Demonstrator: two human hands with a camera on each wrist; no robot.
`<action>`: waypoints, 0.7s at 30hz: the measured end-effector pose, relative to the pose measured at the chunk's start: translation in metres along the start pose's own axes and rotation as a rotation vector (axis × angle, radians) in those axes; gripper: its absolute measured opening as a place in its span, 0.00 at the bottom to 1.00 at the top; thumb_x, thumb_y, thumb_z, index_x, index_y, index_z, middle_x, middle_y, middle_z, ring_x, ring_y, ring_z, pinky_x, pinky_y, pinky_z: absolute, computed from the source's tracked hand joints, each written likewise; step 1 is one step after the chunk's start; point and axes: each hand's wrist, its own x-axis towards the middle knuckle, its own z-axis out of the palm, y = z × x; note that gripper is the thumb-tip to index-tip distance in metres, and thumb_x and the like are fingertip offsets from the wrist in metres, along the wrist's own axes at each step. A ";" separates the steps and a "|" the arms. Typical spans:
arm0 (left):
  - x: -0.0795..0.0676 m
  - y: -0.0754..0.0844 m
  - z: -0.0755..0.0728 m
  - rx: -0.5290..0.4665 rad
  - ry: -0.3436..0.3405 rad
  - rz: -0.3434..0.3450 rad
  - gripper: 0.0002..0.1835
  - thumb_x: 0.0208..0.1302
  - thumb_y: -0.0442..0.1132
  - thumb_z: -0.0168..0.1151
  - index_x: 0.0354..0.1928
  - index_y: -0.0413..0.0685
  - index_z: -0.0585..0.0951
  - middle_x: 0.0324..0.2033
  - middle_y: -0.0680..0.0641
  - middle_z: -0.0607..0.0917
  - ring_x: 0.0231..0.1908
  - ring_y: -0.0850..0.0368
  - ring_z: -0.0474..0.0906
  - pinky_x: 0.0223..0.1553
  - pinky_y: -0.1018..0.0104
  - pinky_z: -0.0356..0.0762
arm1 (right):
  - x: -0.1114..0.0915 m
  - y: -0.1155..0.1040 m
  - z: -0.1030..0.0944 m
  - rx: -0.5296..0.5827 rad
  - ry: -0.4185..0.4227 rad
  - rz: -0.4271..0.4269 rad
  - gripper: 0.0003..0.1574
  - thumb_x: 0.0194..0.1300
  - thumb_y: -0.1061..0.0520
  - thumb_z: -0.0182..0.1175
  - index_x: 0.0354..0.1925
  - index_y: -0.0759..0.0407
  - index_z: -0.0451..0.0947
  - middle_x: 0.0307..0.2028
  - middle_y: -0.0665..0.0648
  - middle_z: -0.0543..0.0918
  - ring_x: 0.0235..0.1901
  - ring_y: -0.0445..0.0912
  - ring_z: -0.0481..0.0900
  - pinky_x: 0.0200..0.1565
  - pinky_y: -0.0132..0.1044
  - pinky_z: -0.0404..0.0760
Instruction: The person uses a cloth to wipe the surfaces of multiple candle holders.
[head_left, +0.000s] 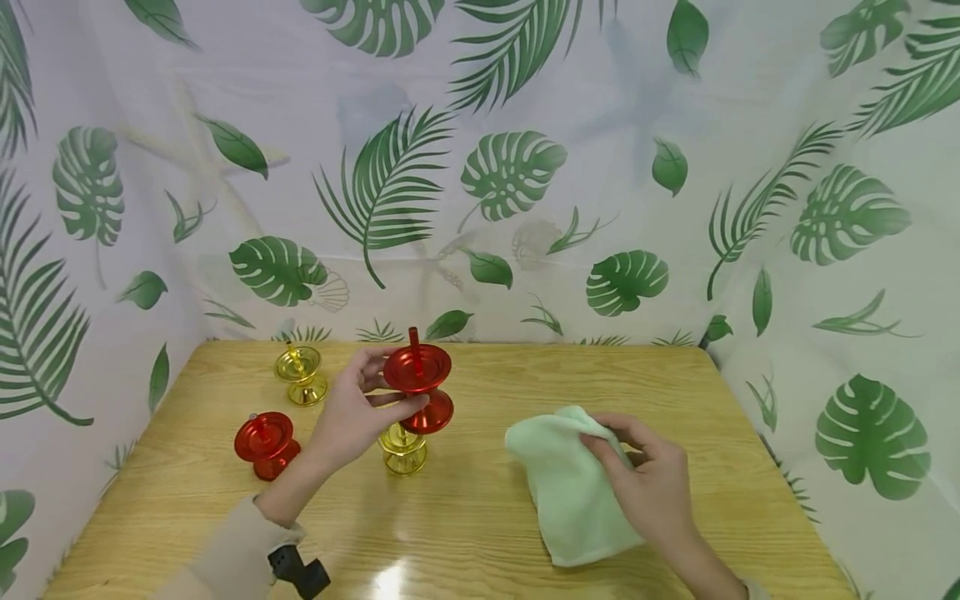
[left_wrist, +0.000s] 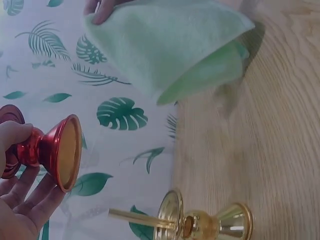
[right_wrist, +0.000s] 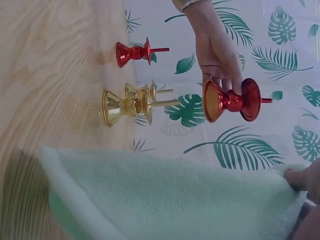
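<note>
My left hand [head_left: 358,412] grips a shiny red candle holder [head_left: 417,369] by its narrow waist, up off the table. Its thin red stem points upward and its flared, hollow base shows in the left wrist view. Below and partly behind it, a gold candle holder [head_left: 405,454] stands on the table. On the right, my right hand [head_left: 651,475] pinches a pale green cloth [head_left: 573,492] near its upper edge. The cloth hangs down from the fingers in loose folds, apart from the held candle holder.
A second red candle holder [head_left: 264,442] stands at the left of the wooden table [head_left: 480,542]. Farther back is another gold candle holder [head_left: 300,371]. Leaf-patterned fabric [head_left: 525,275] rises behind the table and along both sides.
</note>
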 end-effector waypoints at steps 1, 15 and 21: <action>0.003 -0.002 -0.004 0.009 0.007 0.002 0.37 0.61 0.28 0.75 0.70 0.38 0.69 0.60 0.33 0.84 0.56 0.39 0.86 0.53 0.66 0.88 | 0.000 0.000 -0.001 -0.002 0.003 0.013 0.12 0.59 0.71 0.74 0.41 0.59 0.90 0.36 0.32 0.89 0.33 0.27 0.87 0.24 0.24 0.82; 0.040 -0.052 -0.039 0.175 0.141 -0.065 0.37 0.65 0.34 0.74 0.72 0.39 0.66 0.61 0.34 0.82 0.55 0.39 0.84 0.48 0.75 0.84 | 0.000 0.007 -0.009 -0.034 0.017 0.060 0.11 0.60 0.70 0.74 0.41 0.60 0.89 0.37 0.30 0.87 0.35 0.27 0.87 0.28 0.24 0.84; 0.050 -0.078 -0.040 0.248 0.162 -0.106 0.37 0.66 0.37 0.74 0.72 0.40 0.67 0.60 0.34 0.83 0.56 0.37 0.84 0.54 0.54 0.88 | 0.000 0.008 -0.008 -0.025 0.018 0.059 0.12 0.60 0.70 0.74 0.42 0.60 0.89 0.36 0.30 0.88 0.35 0.27 0.87 0.28 0.24 0.84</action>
